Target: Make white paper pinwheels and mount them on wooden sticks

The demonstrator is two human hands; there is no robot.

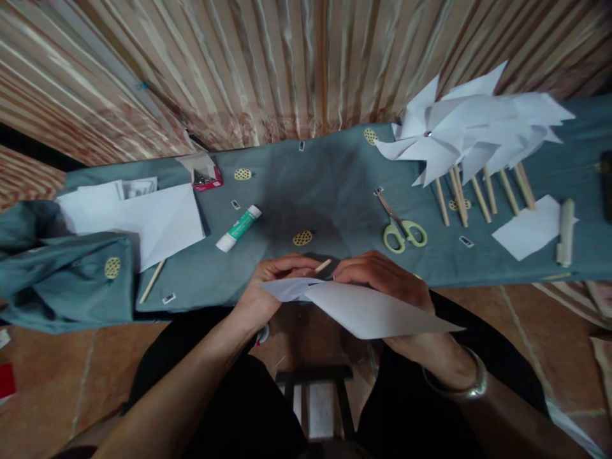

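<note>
Close to my body, a white paper pinwheel (368, 309) is held between both hands over the table's front edge. My left hand (262, 284) is closed around a thin wooden stick (324, 266) whose tip pokes out beside its fingers, behind the paper. The fingers of my right hand (387, 277) pinch at the pinwheel's middle, near a tiny shiny piece that is too small to name. Paper blades hide part of both hands. Beyond them lie scissors (402, 234) with green handles and a glue stick (239, 228).
Finished pinwheels (444, 131) on wooden sticks lie piled at the right back. Near them are a paper piece (526, 229) and a pale capped pen or cutter (565, 233). Paper sheets (167, 220), a loose stick (153, 280) and a red box (206, 178) of small metal pieces occupy the left.
</note>
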